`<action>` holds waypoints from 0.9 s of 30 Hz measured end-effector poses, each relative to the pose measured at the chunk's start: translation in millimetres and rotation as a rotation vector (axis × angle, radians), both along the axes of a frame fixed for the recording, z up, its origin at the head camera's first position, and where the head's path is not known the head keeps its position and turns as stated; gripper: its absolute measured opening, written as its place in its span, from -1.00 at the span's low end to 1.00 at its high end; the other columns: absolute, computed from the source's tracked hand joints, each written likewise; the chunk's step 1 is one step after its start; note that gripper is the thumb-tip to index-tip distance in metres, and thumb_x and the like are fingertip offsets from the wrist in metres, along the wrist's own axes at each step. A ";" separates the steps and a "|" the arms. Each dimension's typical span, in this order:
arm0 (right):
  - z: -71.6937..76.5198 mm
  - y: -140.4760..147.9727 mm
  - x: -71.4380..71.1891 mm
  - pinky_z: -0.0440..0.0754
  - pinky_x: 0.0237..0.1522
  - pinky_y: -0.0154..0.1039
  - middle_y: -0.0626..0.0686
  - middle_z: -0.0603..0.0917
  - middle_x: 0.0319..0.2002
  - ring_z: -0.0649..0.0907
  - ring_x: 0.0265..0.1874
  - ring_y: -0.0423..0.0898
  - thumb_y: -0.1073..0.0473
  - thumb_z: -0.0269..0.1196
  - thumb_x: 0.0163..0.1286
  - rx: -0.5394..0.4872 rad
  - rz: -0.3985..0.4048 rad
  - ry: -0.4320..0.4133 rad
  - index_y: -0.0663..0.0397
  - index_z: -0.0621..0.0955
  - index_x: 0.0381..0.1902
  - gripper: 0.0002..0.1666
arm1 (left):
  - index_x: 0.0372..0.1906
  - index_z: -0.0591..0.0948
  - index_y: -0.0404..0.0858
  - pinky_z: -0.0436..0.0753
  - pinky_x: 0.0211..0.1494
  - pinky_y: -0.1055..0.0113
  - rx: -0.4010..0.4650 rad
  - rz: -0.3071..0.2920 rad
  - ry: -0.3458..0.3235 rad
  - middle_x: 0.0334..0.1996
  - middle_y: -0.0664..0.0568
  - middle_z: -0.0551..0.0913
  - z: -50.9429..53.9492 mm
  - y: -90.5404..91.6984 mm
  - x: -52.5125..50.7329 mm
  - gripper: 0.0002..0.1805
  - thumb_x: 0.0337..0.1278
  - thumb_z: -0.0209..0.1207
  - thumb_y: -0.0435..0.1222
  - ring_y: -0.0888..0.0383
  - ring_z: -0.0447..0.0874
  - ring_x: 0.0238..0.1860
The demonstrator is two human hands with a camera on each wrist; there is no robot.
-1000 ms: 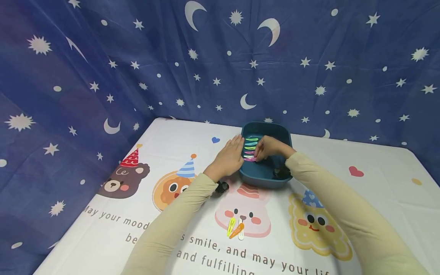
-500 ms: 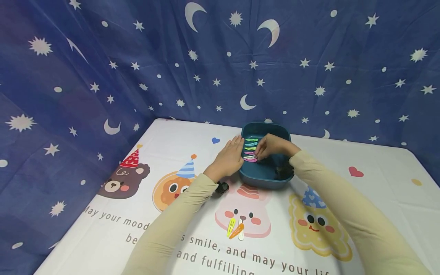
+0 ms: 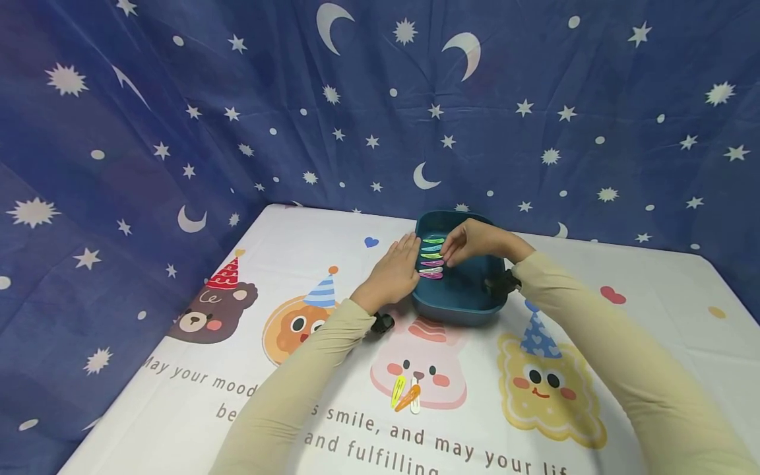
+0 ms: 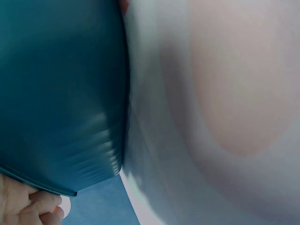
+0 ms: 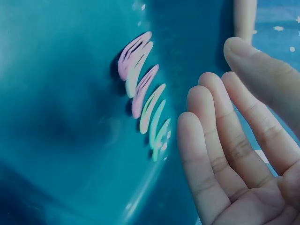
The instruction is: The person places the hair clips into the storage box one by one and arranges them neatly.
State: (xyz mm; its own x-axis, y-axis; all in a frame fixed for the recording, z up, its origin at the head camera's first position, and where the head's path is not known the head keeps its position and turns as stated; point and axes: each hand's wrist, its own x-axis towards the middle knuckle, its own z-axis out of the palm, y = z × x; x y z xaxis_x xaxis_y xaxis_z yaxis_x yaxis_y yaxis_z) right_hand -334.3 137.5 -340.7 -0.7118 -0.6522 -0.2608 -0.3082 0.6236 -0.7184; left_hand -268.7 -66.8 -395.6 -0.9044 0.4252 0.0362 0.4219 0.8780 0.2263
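Observation:
Several snap hair clips (image 3: 432,263), green, blue, pink and white, lie in a row along the left side inside a dark teal plastic basin (image 3: 457,316). My left hand (image 3: 388,270) rests against the basin's left rim, its fingers extended. Above the basin's interior, just right of the clips, is my right hand (image 3: 475,239). In the right wrist view its fingers (image 5: 194,140) are loosely extended beside the clips (image 5: 145,103), with nothing between thumb and fingers. In the left wrist view the basin's outer wall (image 4: 61,84) covers much of the left side.
Nearer on the white tablecloth (image 3: 653,284) lie a yellow hair clip (image 3: 398,391), an orange hair clip (image 3: 408,398) and a white hair clip (image 3: 415,404), partly overlapping. A dark blue star-patterned curtain (image 3: 380,112) hangs behind the table.
My right hand has come away from the lower pink and white clips, rising and shifting right and back, its fingers loosening. The left hand stays at the rim.

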 end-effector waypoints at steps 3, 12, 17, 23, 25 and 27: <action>8.1 0.0 5.3 0.66 -0.03 -0.18 0.33 0.69 -0.14 0.72 -0.27 -0.14 0.35 0.35 0.10 -0.017 0.021 -0.006 0.44 0.60 -0.07 -0.60 | 0.46 -0.08 -0.39 -0.16 0.56 0.18 0.004 0.001 -0.002 0.51 -0.16 -0.12 0.9 -0.1 -0.5 -0.30 0.32 -0.18 -0.23 0.00 -0.23 0.53; 23.9 1.5 28.4 0.69 -0.12 -0.26 0.28 0.71 -0.17 0.73 -0.25 -0.12 0.32 0.39 0.06 -0.089 0.105 -0.017 0.42 0.59 -0.06 -0.55 | 0.47 -0.09 -0.38 -0.20 0.56 0.21 0.012 0.011 -0.019 0.51 -0.13 -0.14 1.9 1.3 -0.5 -0.30 0.32 -0.18 -0.23 0.05 -0.28 0.54; 29.2 1.5 50.3 0.69 -0.14 -0.28 0.20 0.72 -0.22 0.72 -0.26 -0.12 0.32 0.40 0.04 -0.146 0.166 -0.024 0.37 0.62 -0.09 -0.57 | 0.47 -0.08 -0.38 -0.18 0.56 0.20 0.015 0.013 -0.021 0.51 -0.13 -0.13 1.5 1.7 0.0 -0.30 0.32 -0.18 -0.24 0.05 -0.28 0.54; 26.0 0.4 73.5 0.69 -0.13 -0.29 0.31 0.69 -0.20 0.71 -0.20 0.09 0.30 0.39 0.06 -0.189 0.252 -0.024 0.41 0.60 -0.09 -0.56 | 0.46 -0.06 -0.39 -0.16 0.56 0.19 0.024 0.017 -0.011 0.51 -0.14 -0.11 1.4 1.0 1.5 -0.31 0.30 -0.18 -0.25 0.03 -0.24 0.53; 23.8 -0.2 80.0 0.69 -0.13 -0.28 0.34 0.68 -0.20 0.70 -0.21 0.12 0.30 0.39 0.07 -0.206 0.286 -0.021 0.43 0.59 -0.09 -0.56 | 0.46 -0.06 -0.39 -0.16 0.56 0.20 0.025 0.020 -0.010 0.51 -0.14 -0.10 1.9 1.0 2.0 -0.31 0.31 -0.18 -0.25 0.03 -0.24 0.53; 21.5 -1.4 86.3 0.69 -0.13 -0.25 0.34 0.69 -0.21 0.70 -0.22 0.08 0.30 0.39 0.07 -0.214 0.313 -0.013 0.43 0.59 -0.10 -0.57 | 0.46 -0.06 -0.38 -0.17 0.56 0.21 0.026 0.022 -0.009 0.51 -0.14 -0.10 2.5 1.3 2.5 -0.31 0.31 -0.17 -0.25 0.05 -0.25 0.53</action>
